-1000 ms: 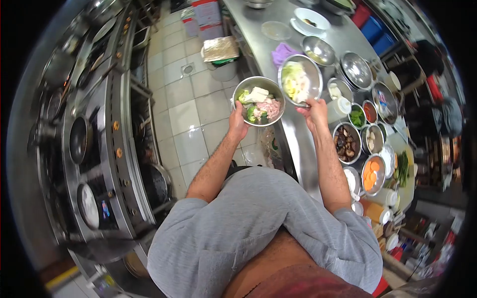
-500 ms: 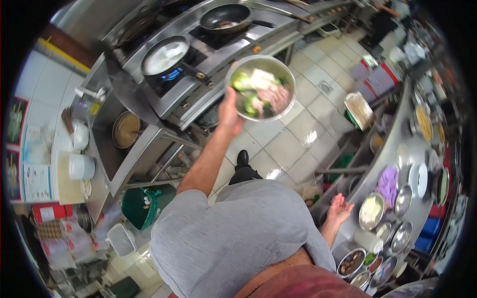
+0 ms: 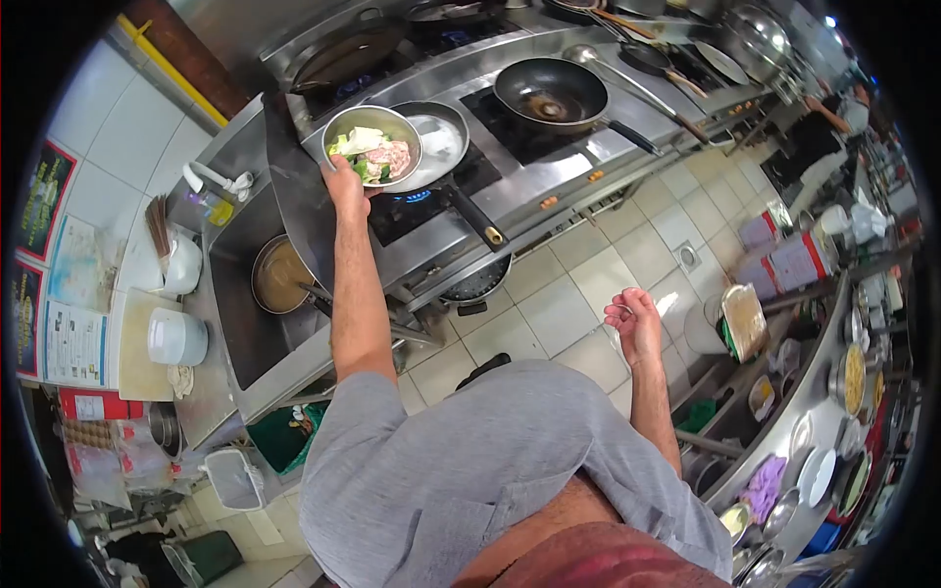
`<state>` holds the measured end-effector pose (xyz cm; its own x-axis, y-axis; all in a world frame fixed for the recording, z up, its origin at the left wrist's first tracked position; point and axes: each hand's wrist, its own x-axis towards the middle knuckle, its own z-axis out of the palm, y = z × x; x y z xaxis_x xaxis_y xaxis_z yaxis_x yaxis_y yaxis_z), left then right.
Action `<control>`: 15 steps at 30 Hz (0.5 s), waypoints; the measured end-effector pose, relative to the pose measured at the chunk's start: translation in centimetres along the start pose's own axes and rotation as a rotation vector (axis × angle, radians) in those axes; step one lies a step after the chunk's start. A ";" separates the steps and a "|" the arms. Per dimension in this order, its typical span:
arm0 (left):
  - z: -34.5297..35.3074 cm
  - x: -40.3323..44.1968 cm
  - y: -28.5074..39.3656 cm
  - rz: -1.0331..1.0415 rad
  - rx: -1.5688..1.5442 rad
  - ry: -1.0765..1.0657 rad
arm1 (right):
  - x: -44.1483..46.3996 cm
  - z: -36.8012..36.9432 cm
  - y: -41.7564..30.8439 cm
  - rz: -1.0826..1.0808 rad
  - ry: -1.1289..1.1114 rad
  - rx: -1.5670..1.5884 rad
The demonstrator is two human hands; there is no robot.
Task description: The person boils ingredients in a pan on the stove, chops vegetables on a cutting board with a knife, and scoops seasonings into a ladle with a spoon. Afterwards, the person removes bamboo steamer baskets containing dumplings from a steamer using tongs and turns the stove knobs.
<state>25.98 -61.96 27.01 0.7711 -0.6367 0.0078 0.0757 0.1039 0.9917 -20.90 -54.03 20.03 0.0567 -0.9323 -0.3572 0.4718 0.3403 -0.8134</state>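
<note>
My left hand [image 3: 349, 186] grips the near-left rim of a metal bowl [image 3: 404, 125]. In the bowl lie green vegetables, a white chunk and pale pink pieces that look like raw meat. It is held over the left edge of a frying pan [image 3: 463, 147] containing white liquid, partly hiding it. A blue flame [image 3: 413, 196] burns under that pan, and its black handle [image 3: 478, 218] points toward me. Over the tiled floor, my right hand [image 3: 639, 328] is raised, its fingers loosely curled and apart, with nothing seen in it.
A dark frying pan [image 3: 551, 93] sits on the burner to the right, beside a long ladle [image 3: 637, 88]. At left, a sink [image 3: 245, 338] holds a pan of brown liquid [image 3: 281, 276]. A counter with bowls and a purple cloth [image 3: 765, 487] runs along the right. Another person [image 3: 828, 122] stands far right.
My left hand has carried the bowl leftward, from over the floor to the lit pan. My right hand has moved up and away from the right counter. The view has shifted toward the stove.
</note>
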 end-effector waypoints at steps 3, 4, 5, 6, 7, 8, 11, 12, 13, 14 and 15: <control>-0.5 6.7 -3.9 0.163 0.261 0.129 | 3.6 0.7 0.2 0.081 -0.033 -0.052; -0.5 7.7 -4.6 0.158 0.264 0.145 | 5.0 0.4 0.0 0.091 -0.044 -0.061; -0.1 7.8 -4.2 0.235 0.492 0.167 | 6.6 -0.2 -0.3 0.075 -0.013 -0.064; 0.4 8.2 -4.0 0.313 0.719 0.184 | 8.4 -0.9 -1.0 0.053 0.016 -0.065; 0.6 8.6 -4.1 0.331 0.820 0.169 | 10.3 -1.5 -1.8 0.017 0.044 -0.063; 0.9 9.0 -4.3 0.327 0.827 0.179 | 12.5 -2.4 -3.0 -0.018 0.066 -0.075; 1.9 9.4 -4.4 0.261 1.003 0.101 | 20.6 -5.2 -7.2 -0.130 0.065 -0.142; 2.3 8.9 -4.4 0.287 1.043 0.094 | 23.7 -6.1 -8.8 -0.155 0.063 -0.162; 2.8 8.4 -4.2 0.311 1.082 0.090 | 26.7 -6.5 -10.3 -0.189 0.100 -0.212; 3.4 8.0 -4.0 0.333 1.123 0.087 | 29.5 -6.8 -12.0 -0.211 0.101 -0.273; 3.8 8.3 -3.8 0.270 1.155 0.103 | 32.6 -7.0 -13.3 -0.251 0.127 -0.355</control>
<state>29.66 -70.51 23.83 0.7258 -0.6299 0.2764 -0.6707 -0.5585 0.4881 -31.49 -88.12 15.98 -0.1399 -0.9765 -0.1639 0.1253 0.1468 -0.9812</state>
